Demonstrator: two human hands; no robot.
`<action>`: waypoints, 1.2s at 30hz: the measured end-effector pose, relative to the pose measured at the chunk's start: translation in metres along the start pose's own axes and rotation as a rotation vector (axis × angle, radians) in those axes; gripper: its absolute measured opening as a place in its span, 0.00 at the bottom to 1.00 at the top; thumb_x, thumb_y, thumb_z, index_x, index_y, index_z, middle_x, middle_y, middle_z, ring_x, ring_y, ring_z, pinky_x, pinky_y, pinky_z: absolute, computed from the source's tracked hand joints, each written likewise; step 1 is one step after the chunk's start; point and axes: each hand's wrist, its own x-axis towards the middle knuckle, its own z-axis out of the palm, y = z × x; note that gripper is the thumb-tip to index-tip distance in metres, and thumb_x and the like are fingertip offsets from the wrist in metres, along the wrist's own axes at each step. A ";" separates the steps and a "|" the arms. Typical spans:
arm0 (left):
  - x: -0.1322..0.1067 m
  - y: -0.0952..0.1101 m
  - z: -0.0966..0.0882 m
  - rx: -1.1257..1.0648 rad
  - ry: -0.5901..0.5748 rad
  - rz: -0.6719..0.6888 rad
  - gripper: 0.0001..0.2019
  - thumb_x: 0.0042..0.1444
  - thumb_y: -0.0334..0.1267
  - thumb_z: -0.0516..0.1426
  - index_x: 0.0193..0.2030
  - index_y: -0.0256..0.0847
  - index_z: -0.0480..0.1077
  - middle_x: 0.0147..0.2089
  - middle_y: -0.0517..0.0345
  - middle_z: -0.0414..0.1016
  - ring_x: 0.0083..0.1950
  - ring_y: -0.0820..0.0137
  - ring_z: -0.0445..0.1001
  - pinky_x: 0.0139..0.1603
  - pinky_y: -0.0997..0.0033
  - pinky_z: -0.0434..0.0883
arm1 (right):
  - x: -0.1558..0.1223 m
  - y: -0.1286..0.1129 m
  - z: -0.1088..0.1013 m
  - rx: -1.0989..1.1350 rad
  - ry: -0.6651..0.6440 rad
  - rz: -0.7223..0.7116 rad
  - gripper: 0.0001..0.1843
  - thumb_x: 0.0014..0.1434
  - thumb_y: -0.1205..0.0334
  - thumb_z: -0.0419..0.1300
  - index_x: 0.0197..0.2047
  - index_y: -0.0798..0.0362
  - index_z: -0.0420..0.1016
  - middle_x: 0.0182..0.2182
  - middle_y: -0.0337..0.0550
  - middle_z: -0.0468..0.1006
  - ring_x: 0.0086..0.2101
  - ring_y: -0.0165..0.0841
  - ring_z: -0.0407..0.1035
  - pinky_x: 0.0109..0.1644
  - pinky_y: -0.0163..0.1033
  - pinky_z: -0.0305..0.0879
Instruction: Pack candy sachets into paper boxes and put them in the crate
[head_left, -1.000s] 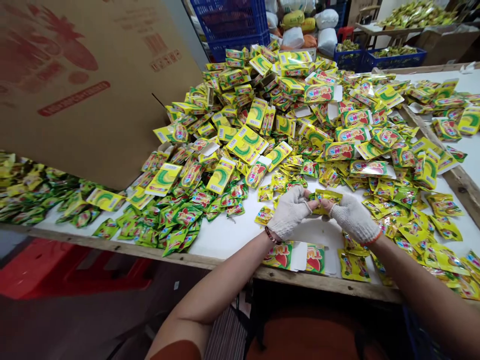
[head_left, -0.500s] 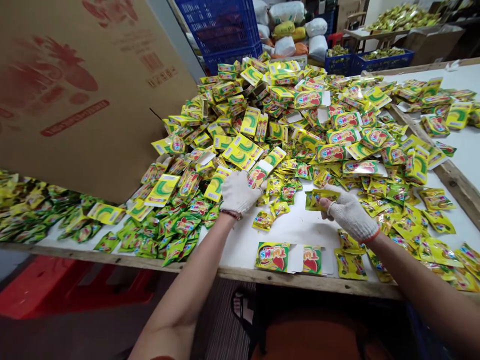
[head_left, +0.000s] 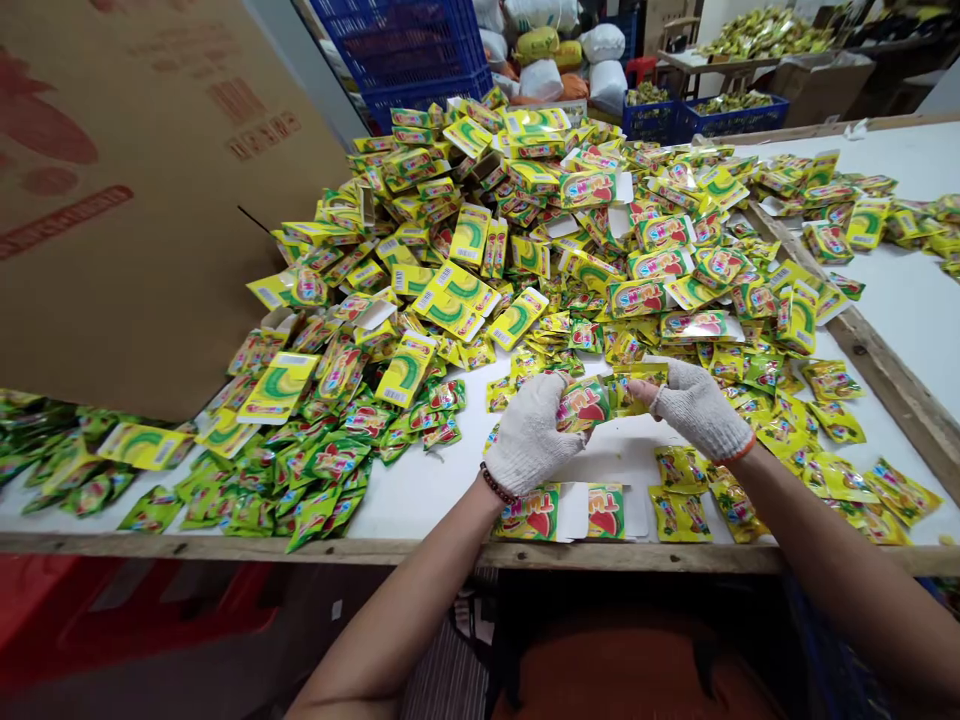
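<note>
Brand: we read "TWINS", upside down, on a yellow packet card in the heap, upper middle of the frame
Cardboard sheet: at upper left, we see red print and a barcode, too blurred for us to read

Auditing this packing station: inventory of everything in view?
Foil packets: hundreds, yellow and green, heaped across the table.
Table: one, white top with wooden edge, in front.
Cardboard sheet: one, brown with red print, left of the heap.
Blue crates: at least three, behind the table.
White sacks: several, behind the heap.
Red-printed packet: one, red and green, in the left hand.
Yellow packet: one, yellow, in the right hand.
Left hand: one, white knit glove, over the table.
Right hand: one, white knit glove, over the table.
</note>
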 end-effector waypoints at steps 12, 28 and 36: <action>-0.005 0.004 0.008 0.027 -0.025 0.092 0.24 0.47 0.40 0.63 0.52 0.39 0.67 0.48 0.46 0.74 0.51 0.54 0.73 0.52 0.56 0.70 | -0.003 -0.003 0.010 -0.160 -0.105 -0.021 0.13 0.59 0.54 0.59 0.28 0.53 0.73 0.20 0.39 0.73 0.23 0.31 0.65 0.28 0.37 0.59; -0.004 0.007 0.007 0.107 -0.056 0.146 0.25 0.48 0.38 0.62 0.55 0.36 0.68 0.49 0.42 0.75 0.50 0.51 0.73 0.52 0.53 0.70 | -0.002 -0.007 0.004 -0.214 -0.135 -0.009 0.10 0.53 0.60 0.61 0.22 0.53 0.71 0.18 0.35 0.68 0.20 0.26 0.59 0.23 0.34 0.52; -0.002 0.010 0.003 0.147 -0.035 0.126 0.26 0.49 0.38 0.62 0.56 0.36 0.67 0.50 0.43 0.74 0.51 0.52 0.72 0.53 0.54 0.70 | -0.005 -0.019 -0.001 0.115 -0.332 0.254 0.07 0.53 0.60 0.62 0.29 0.55 0.72 0.15 0.37 0.72 0.15 0.26 0.64 0.17 0.30 0.59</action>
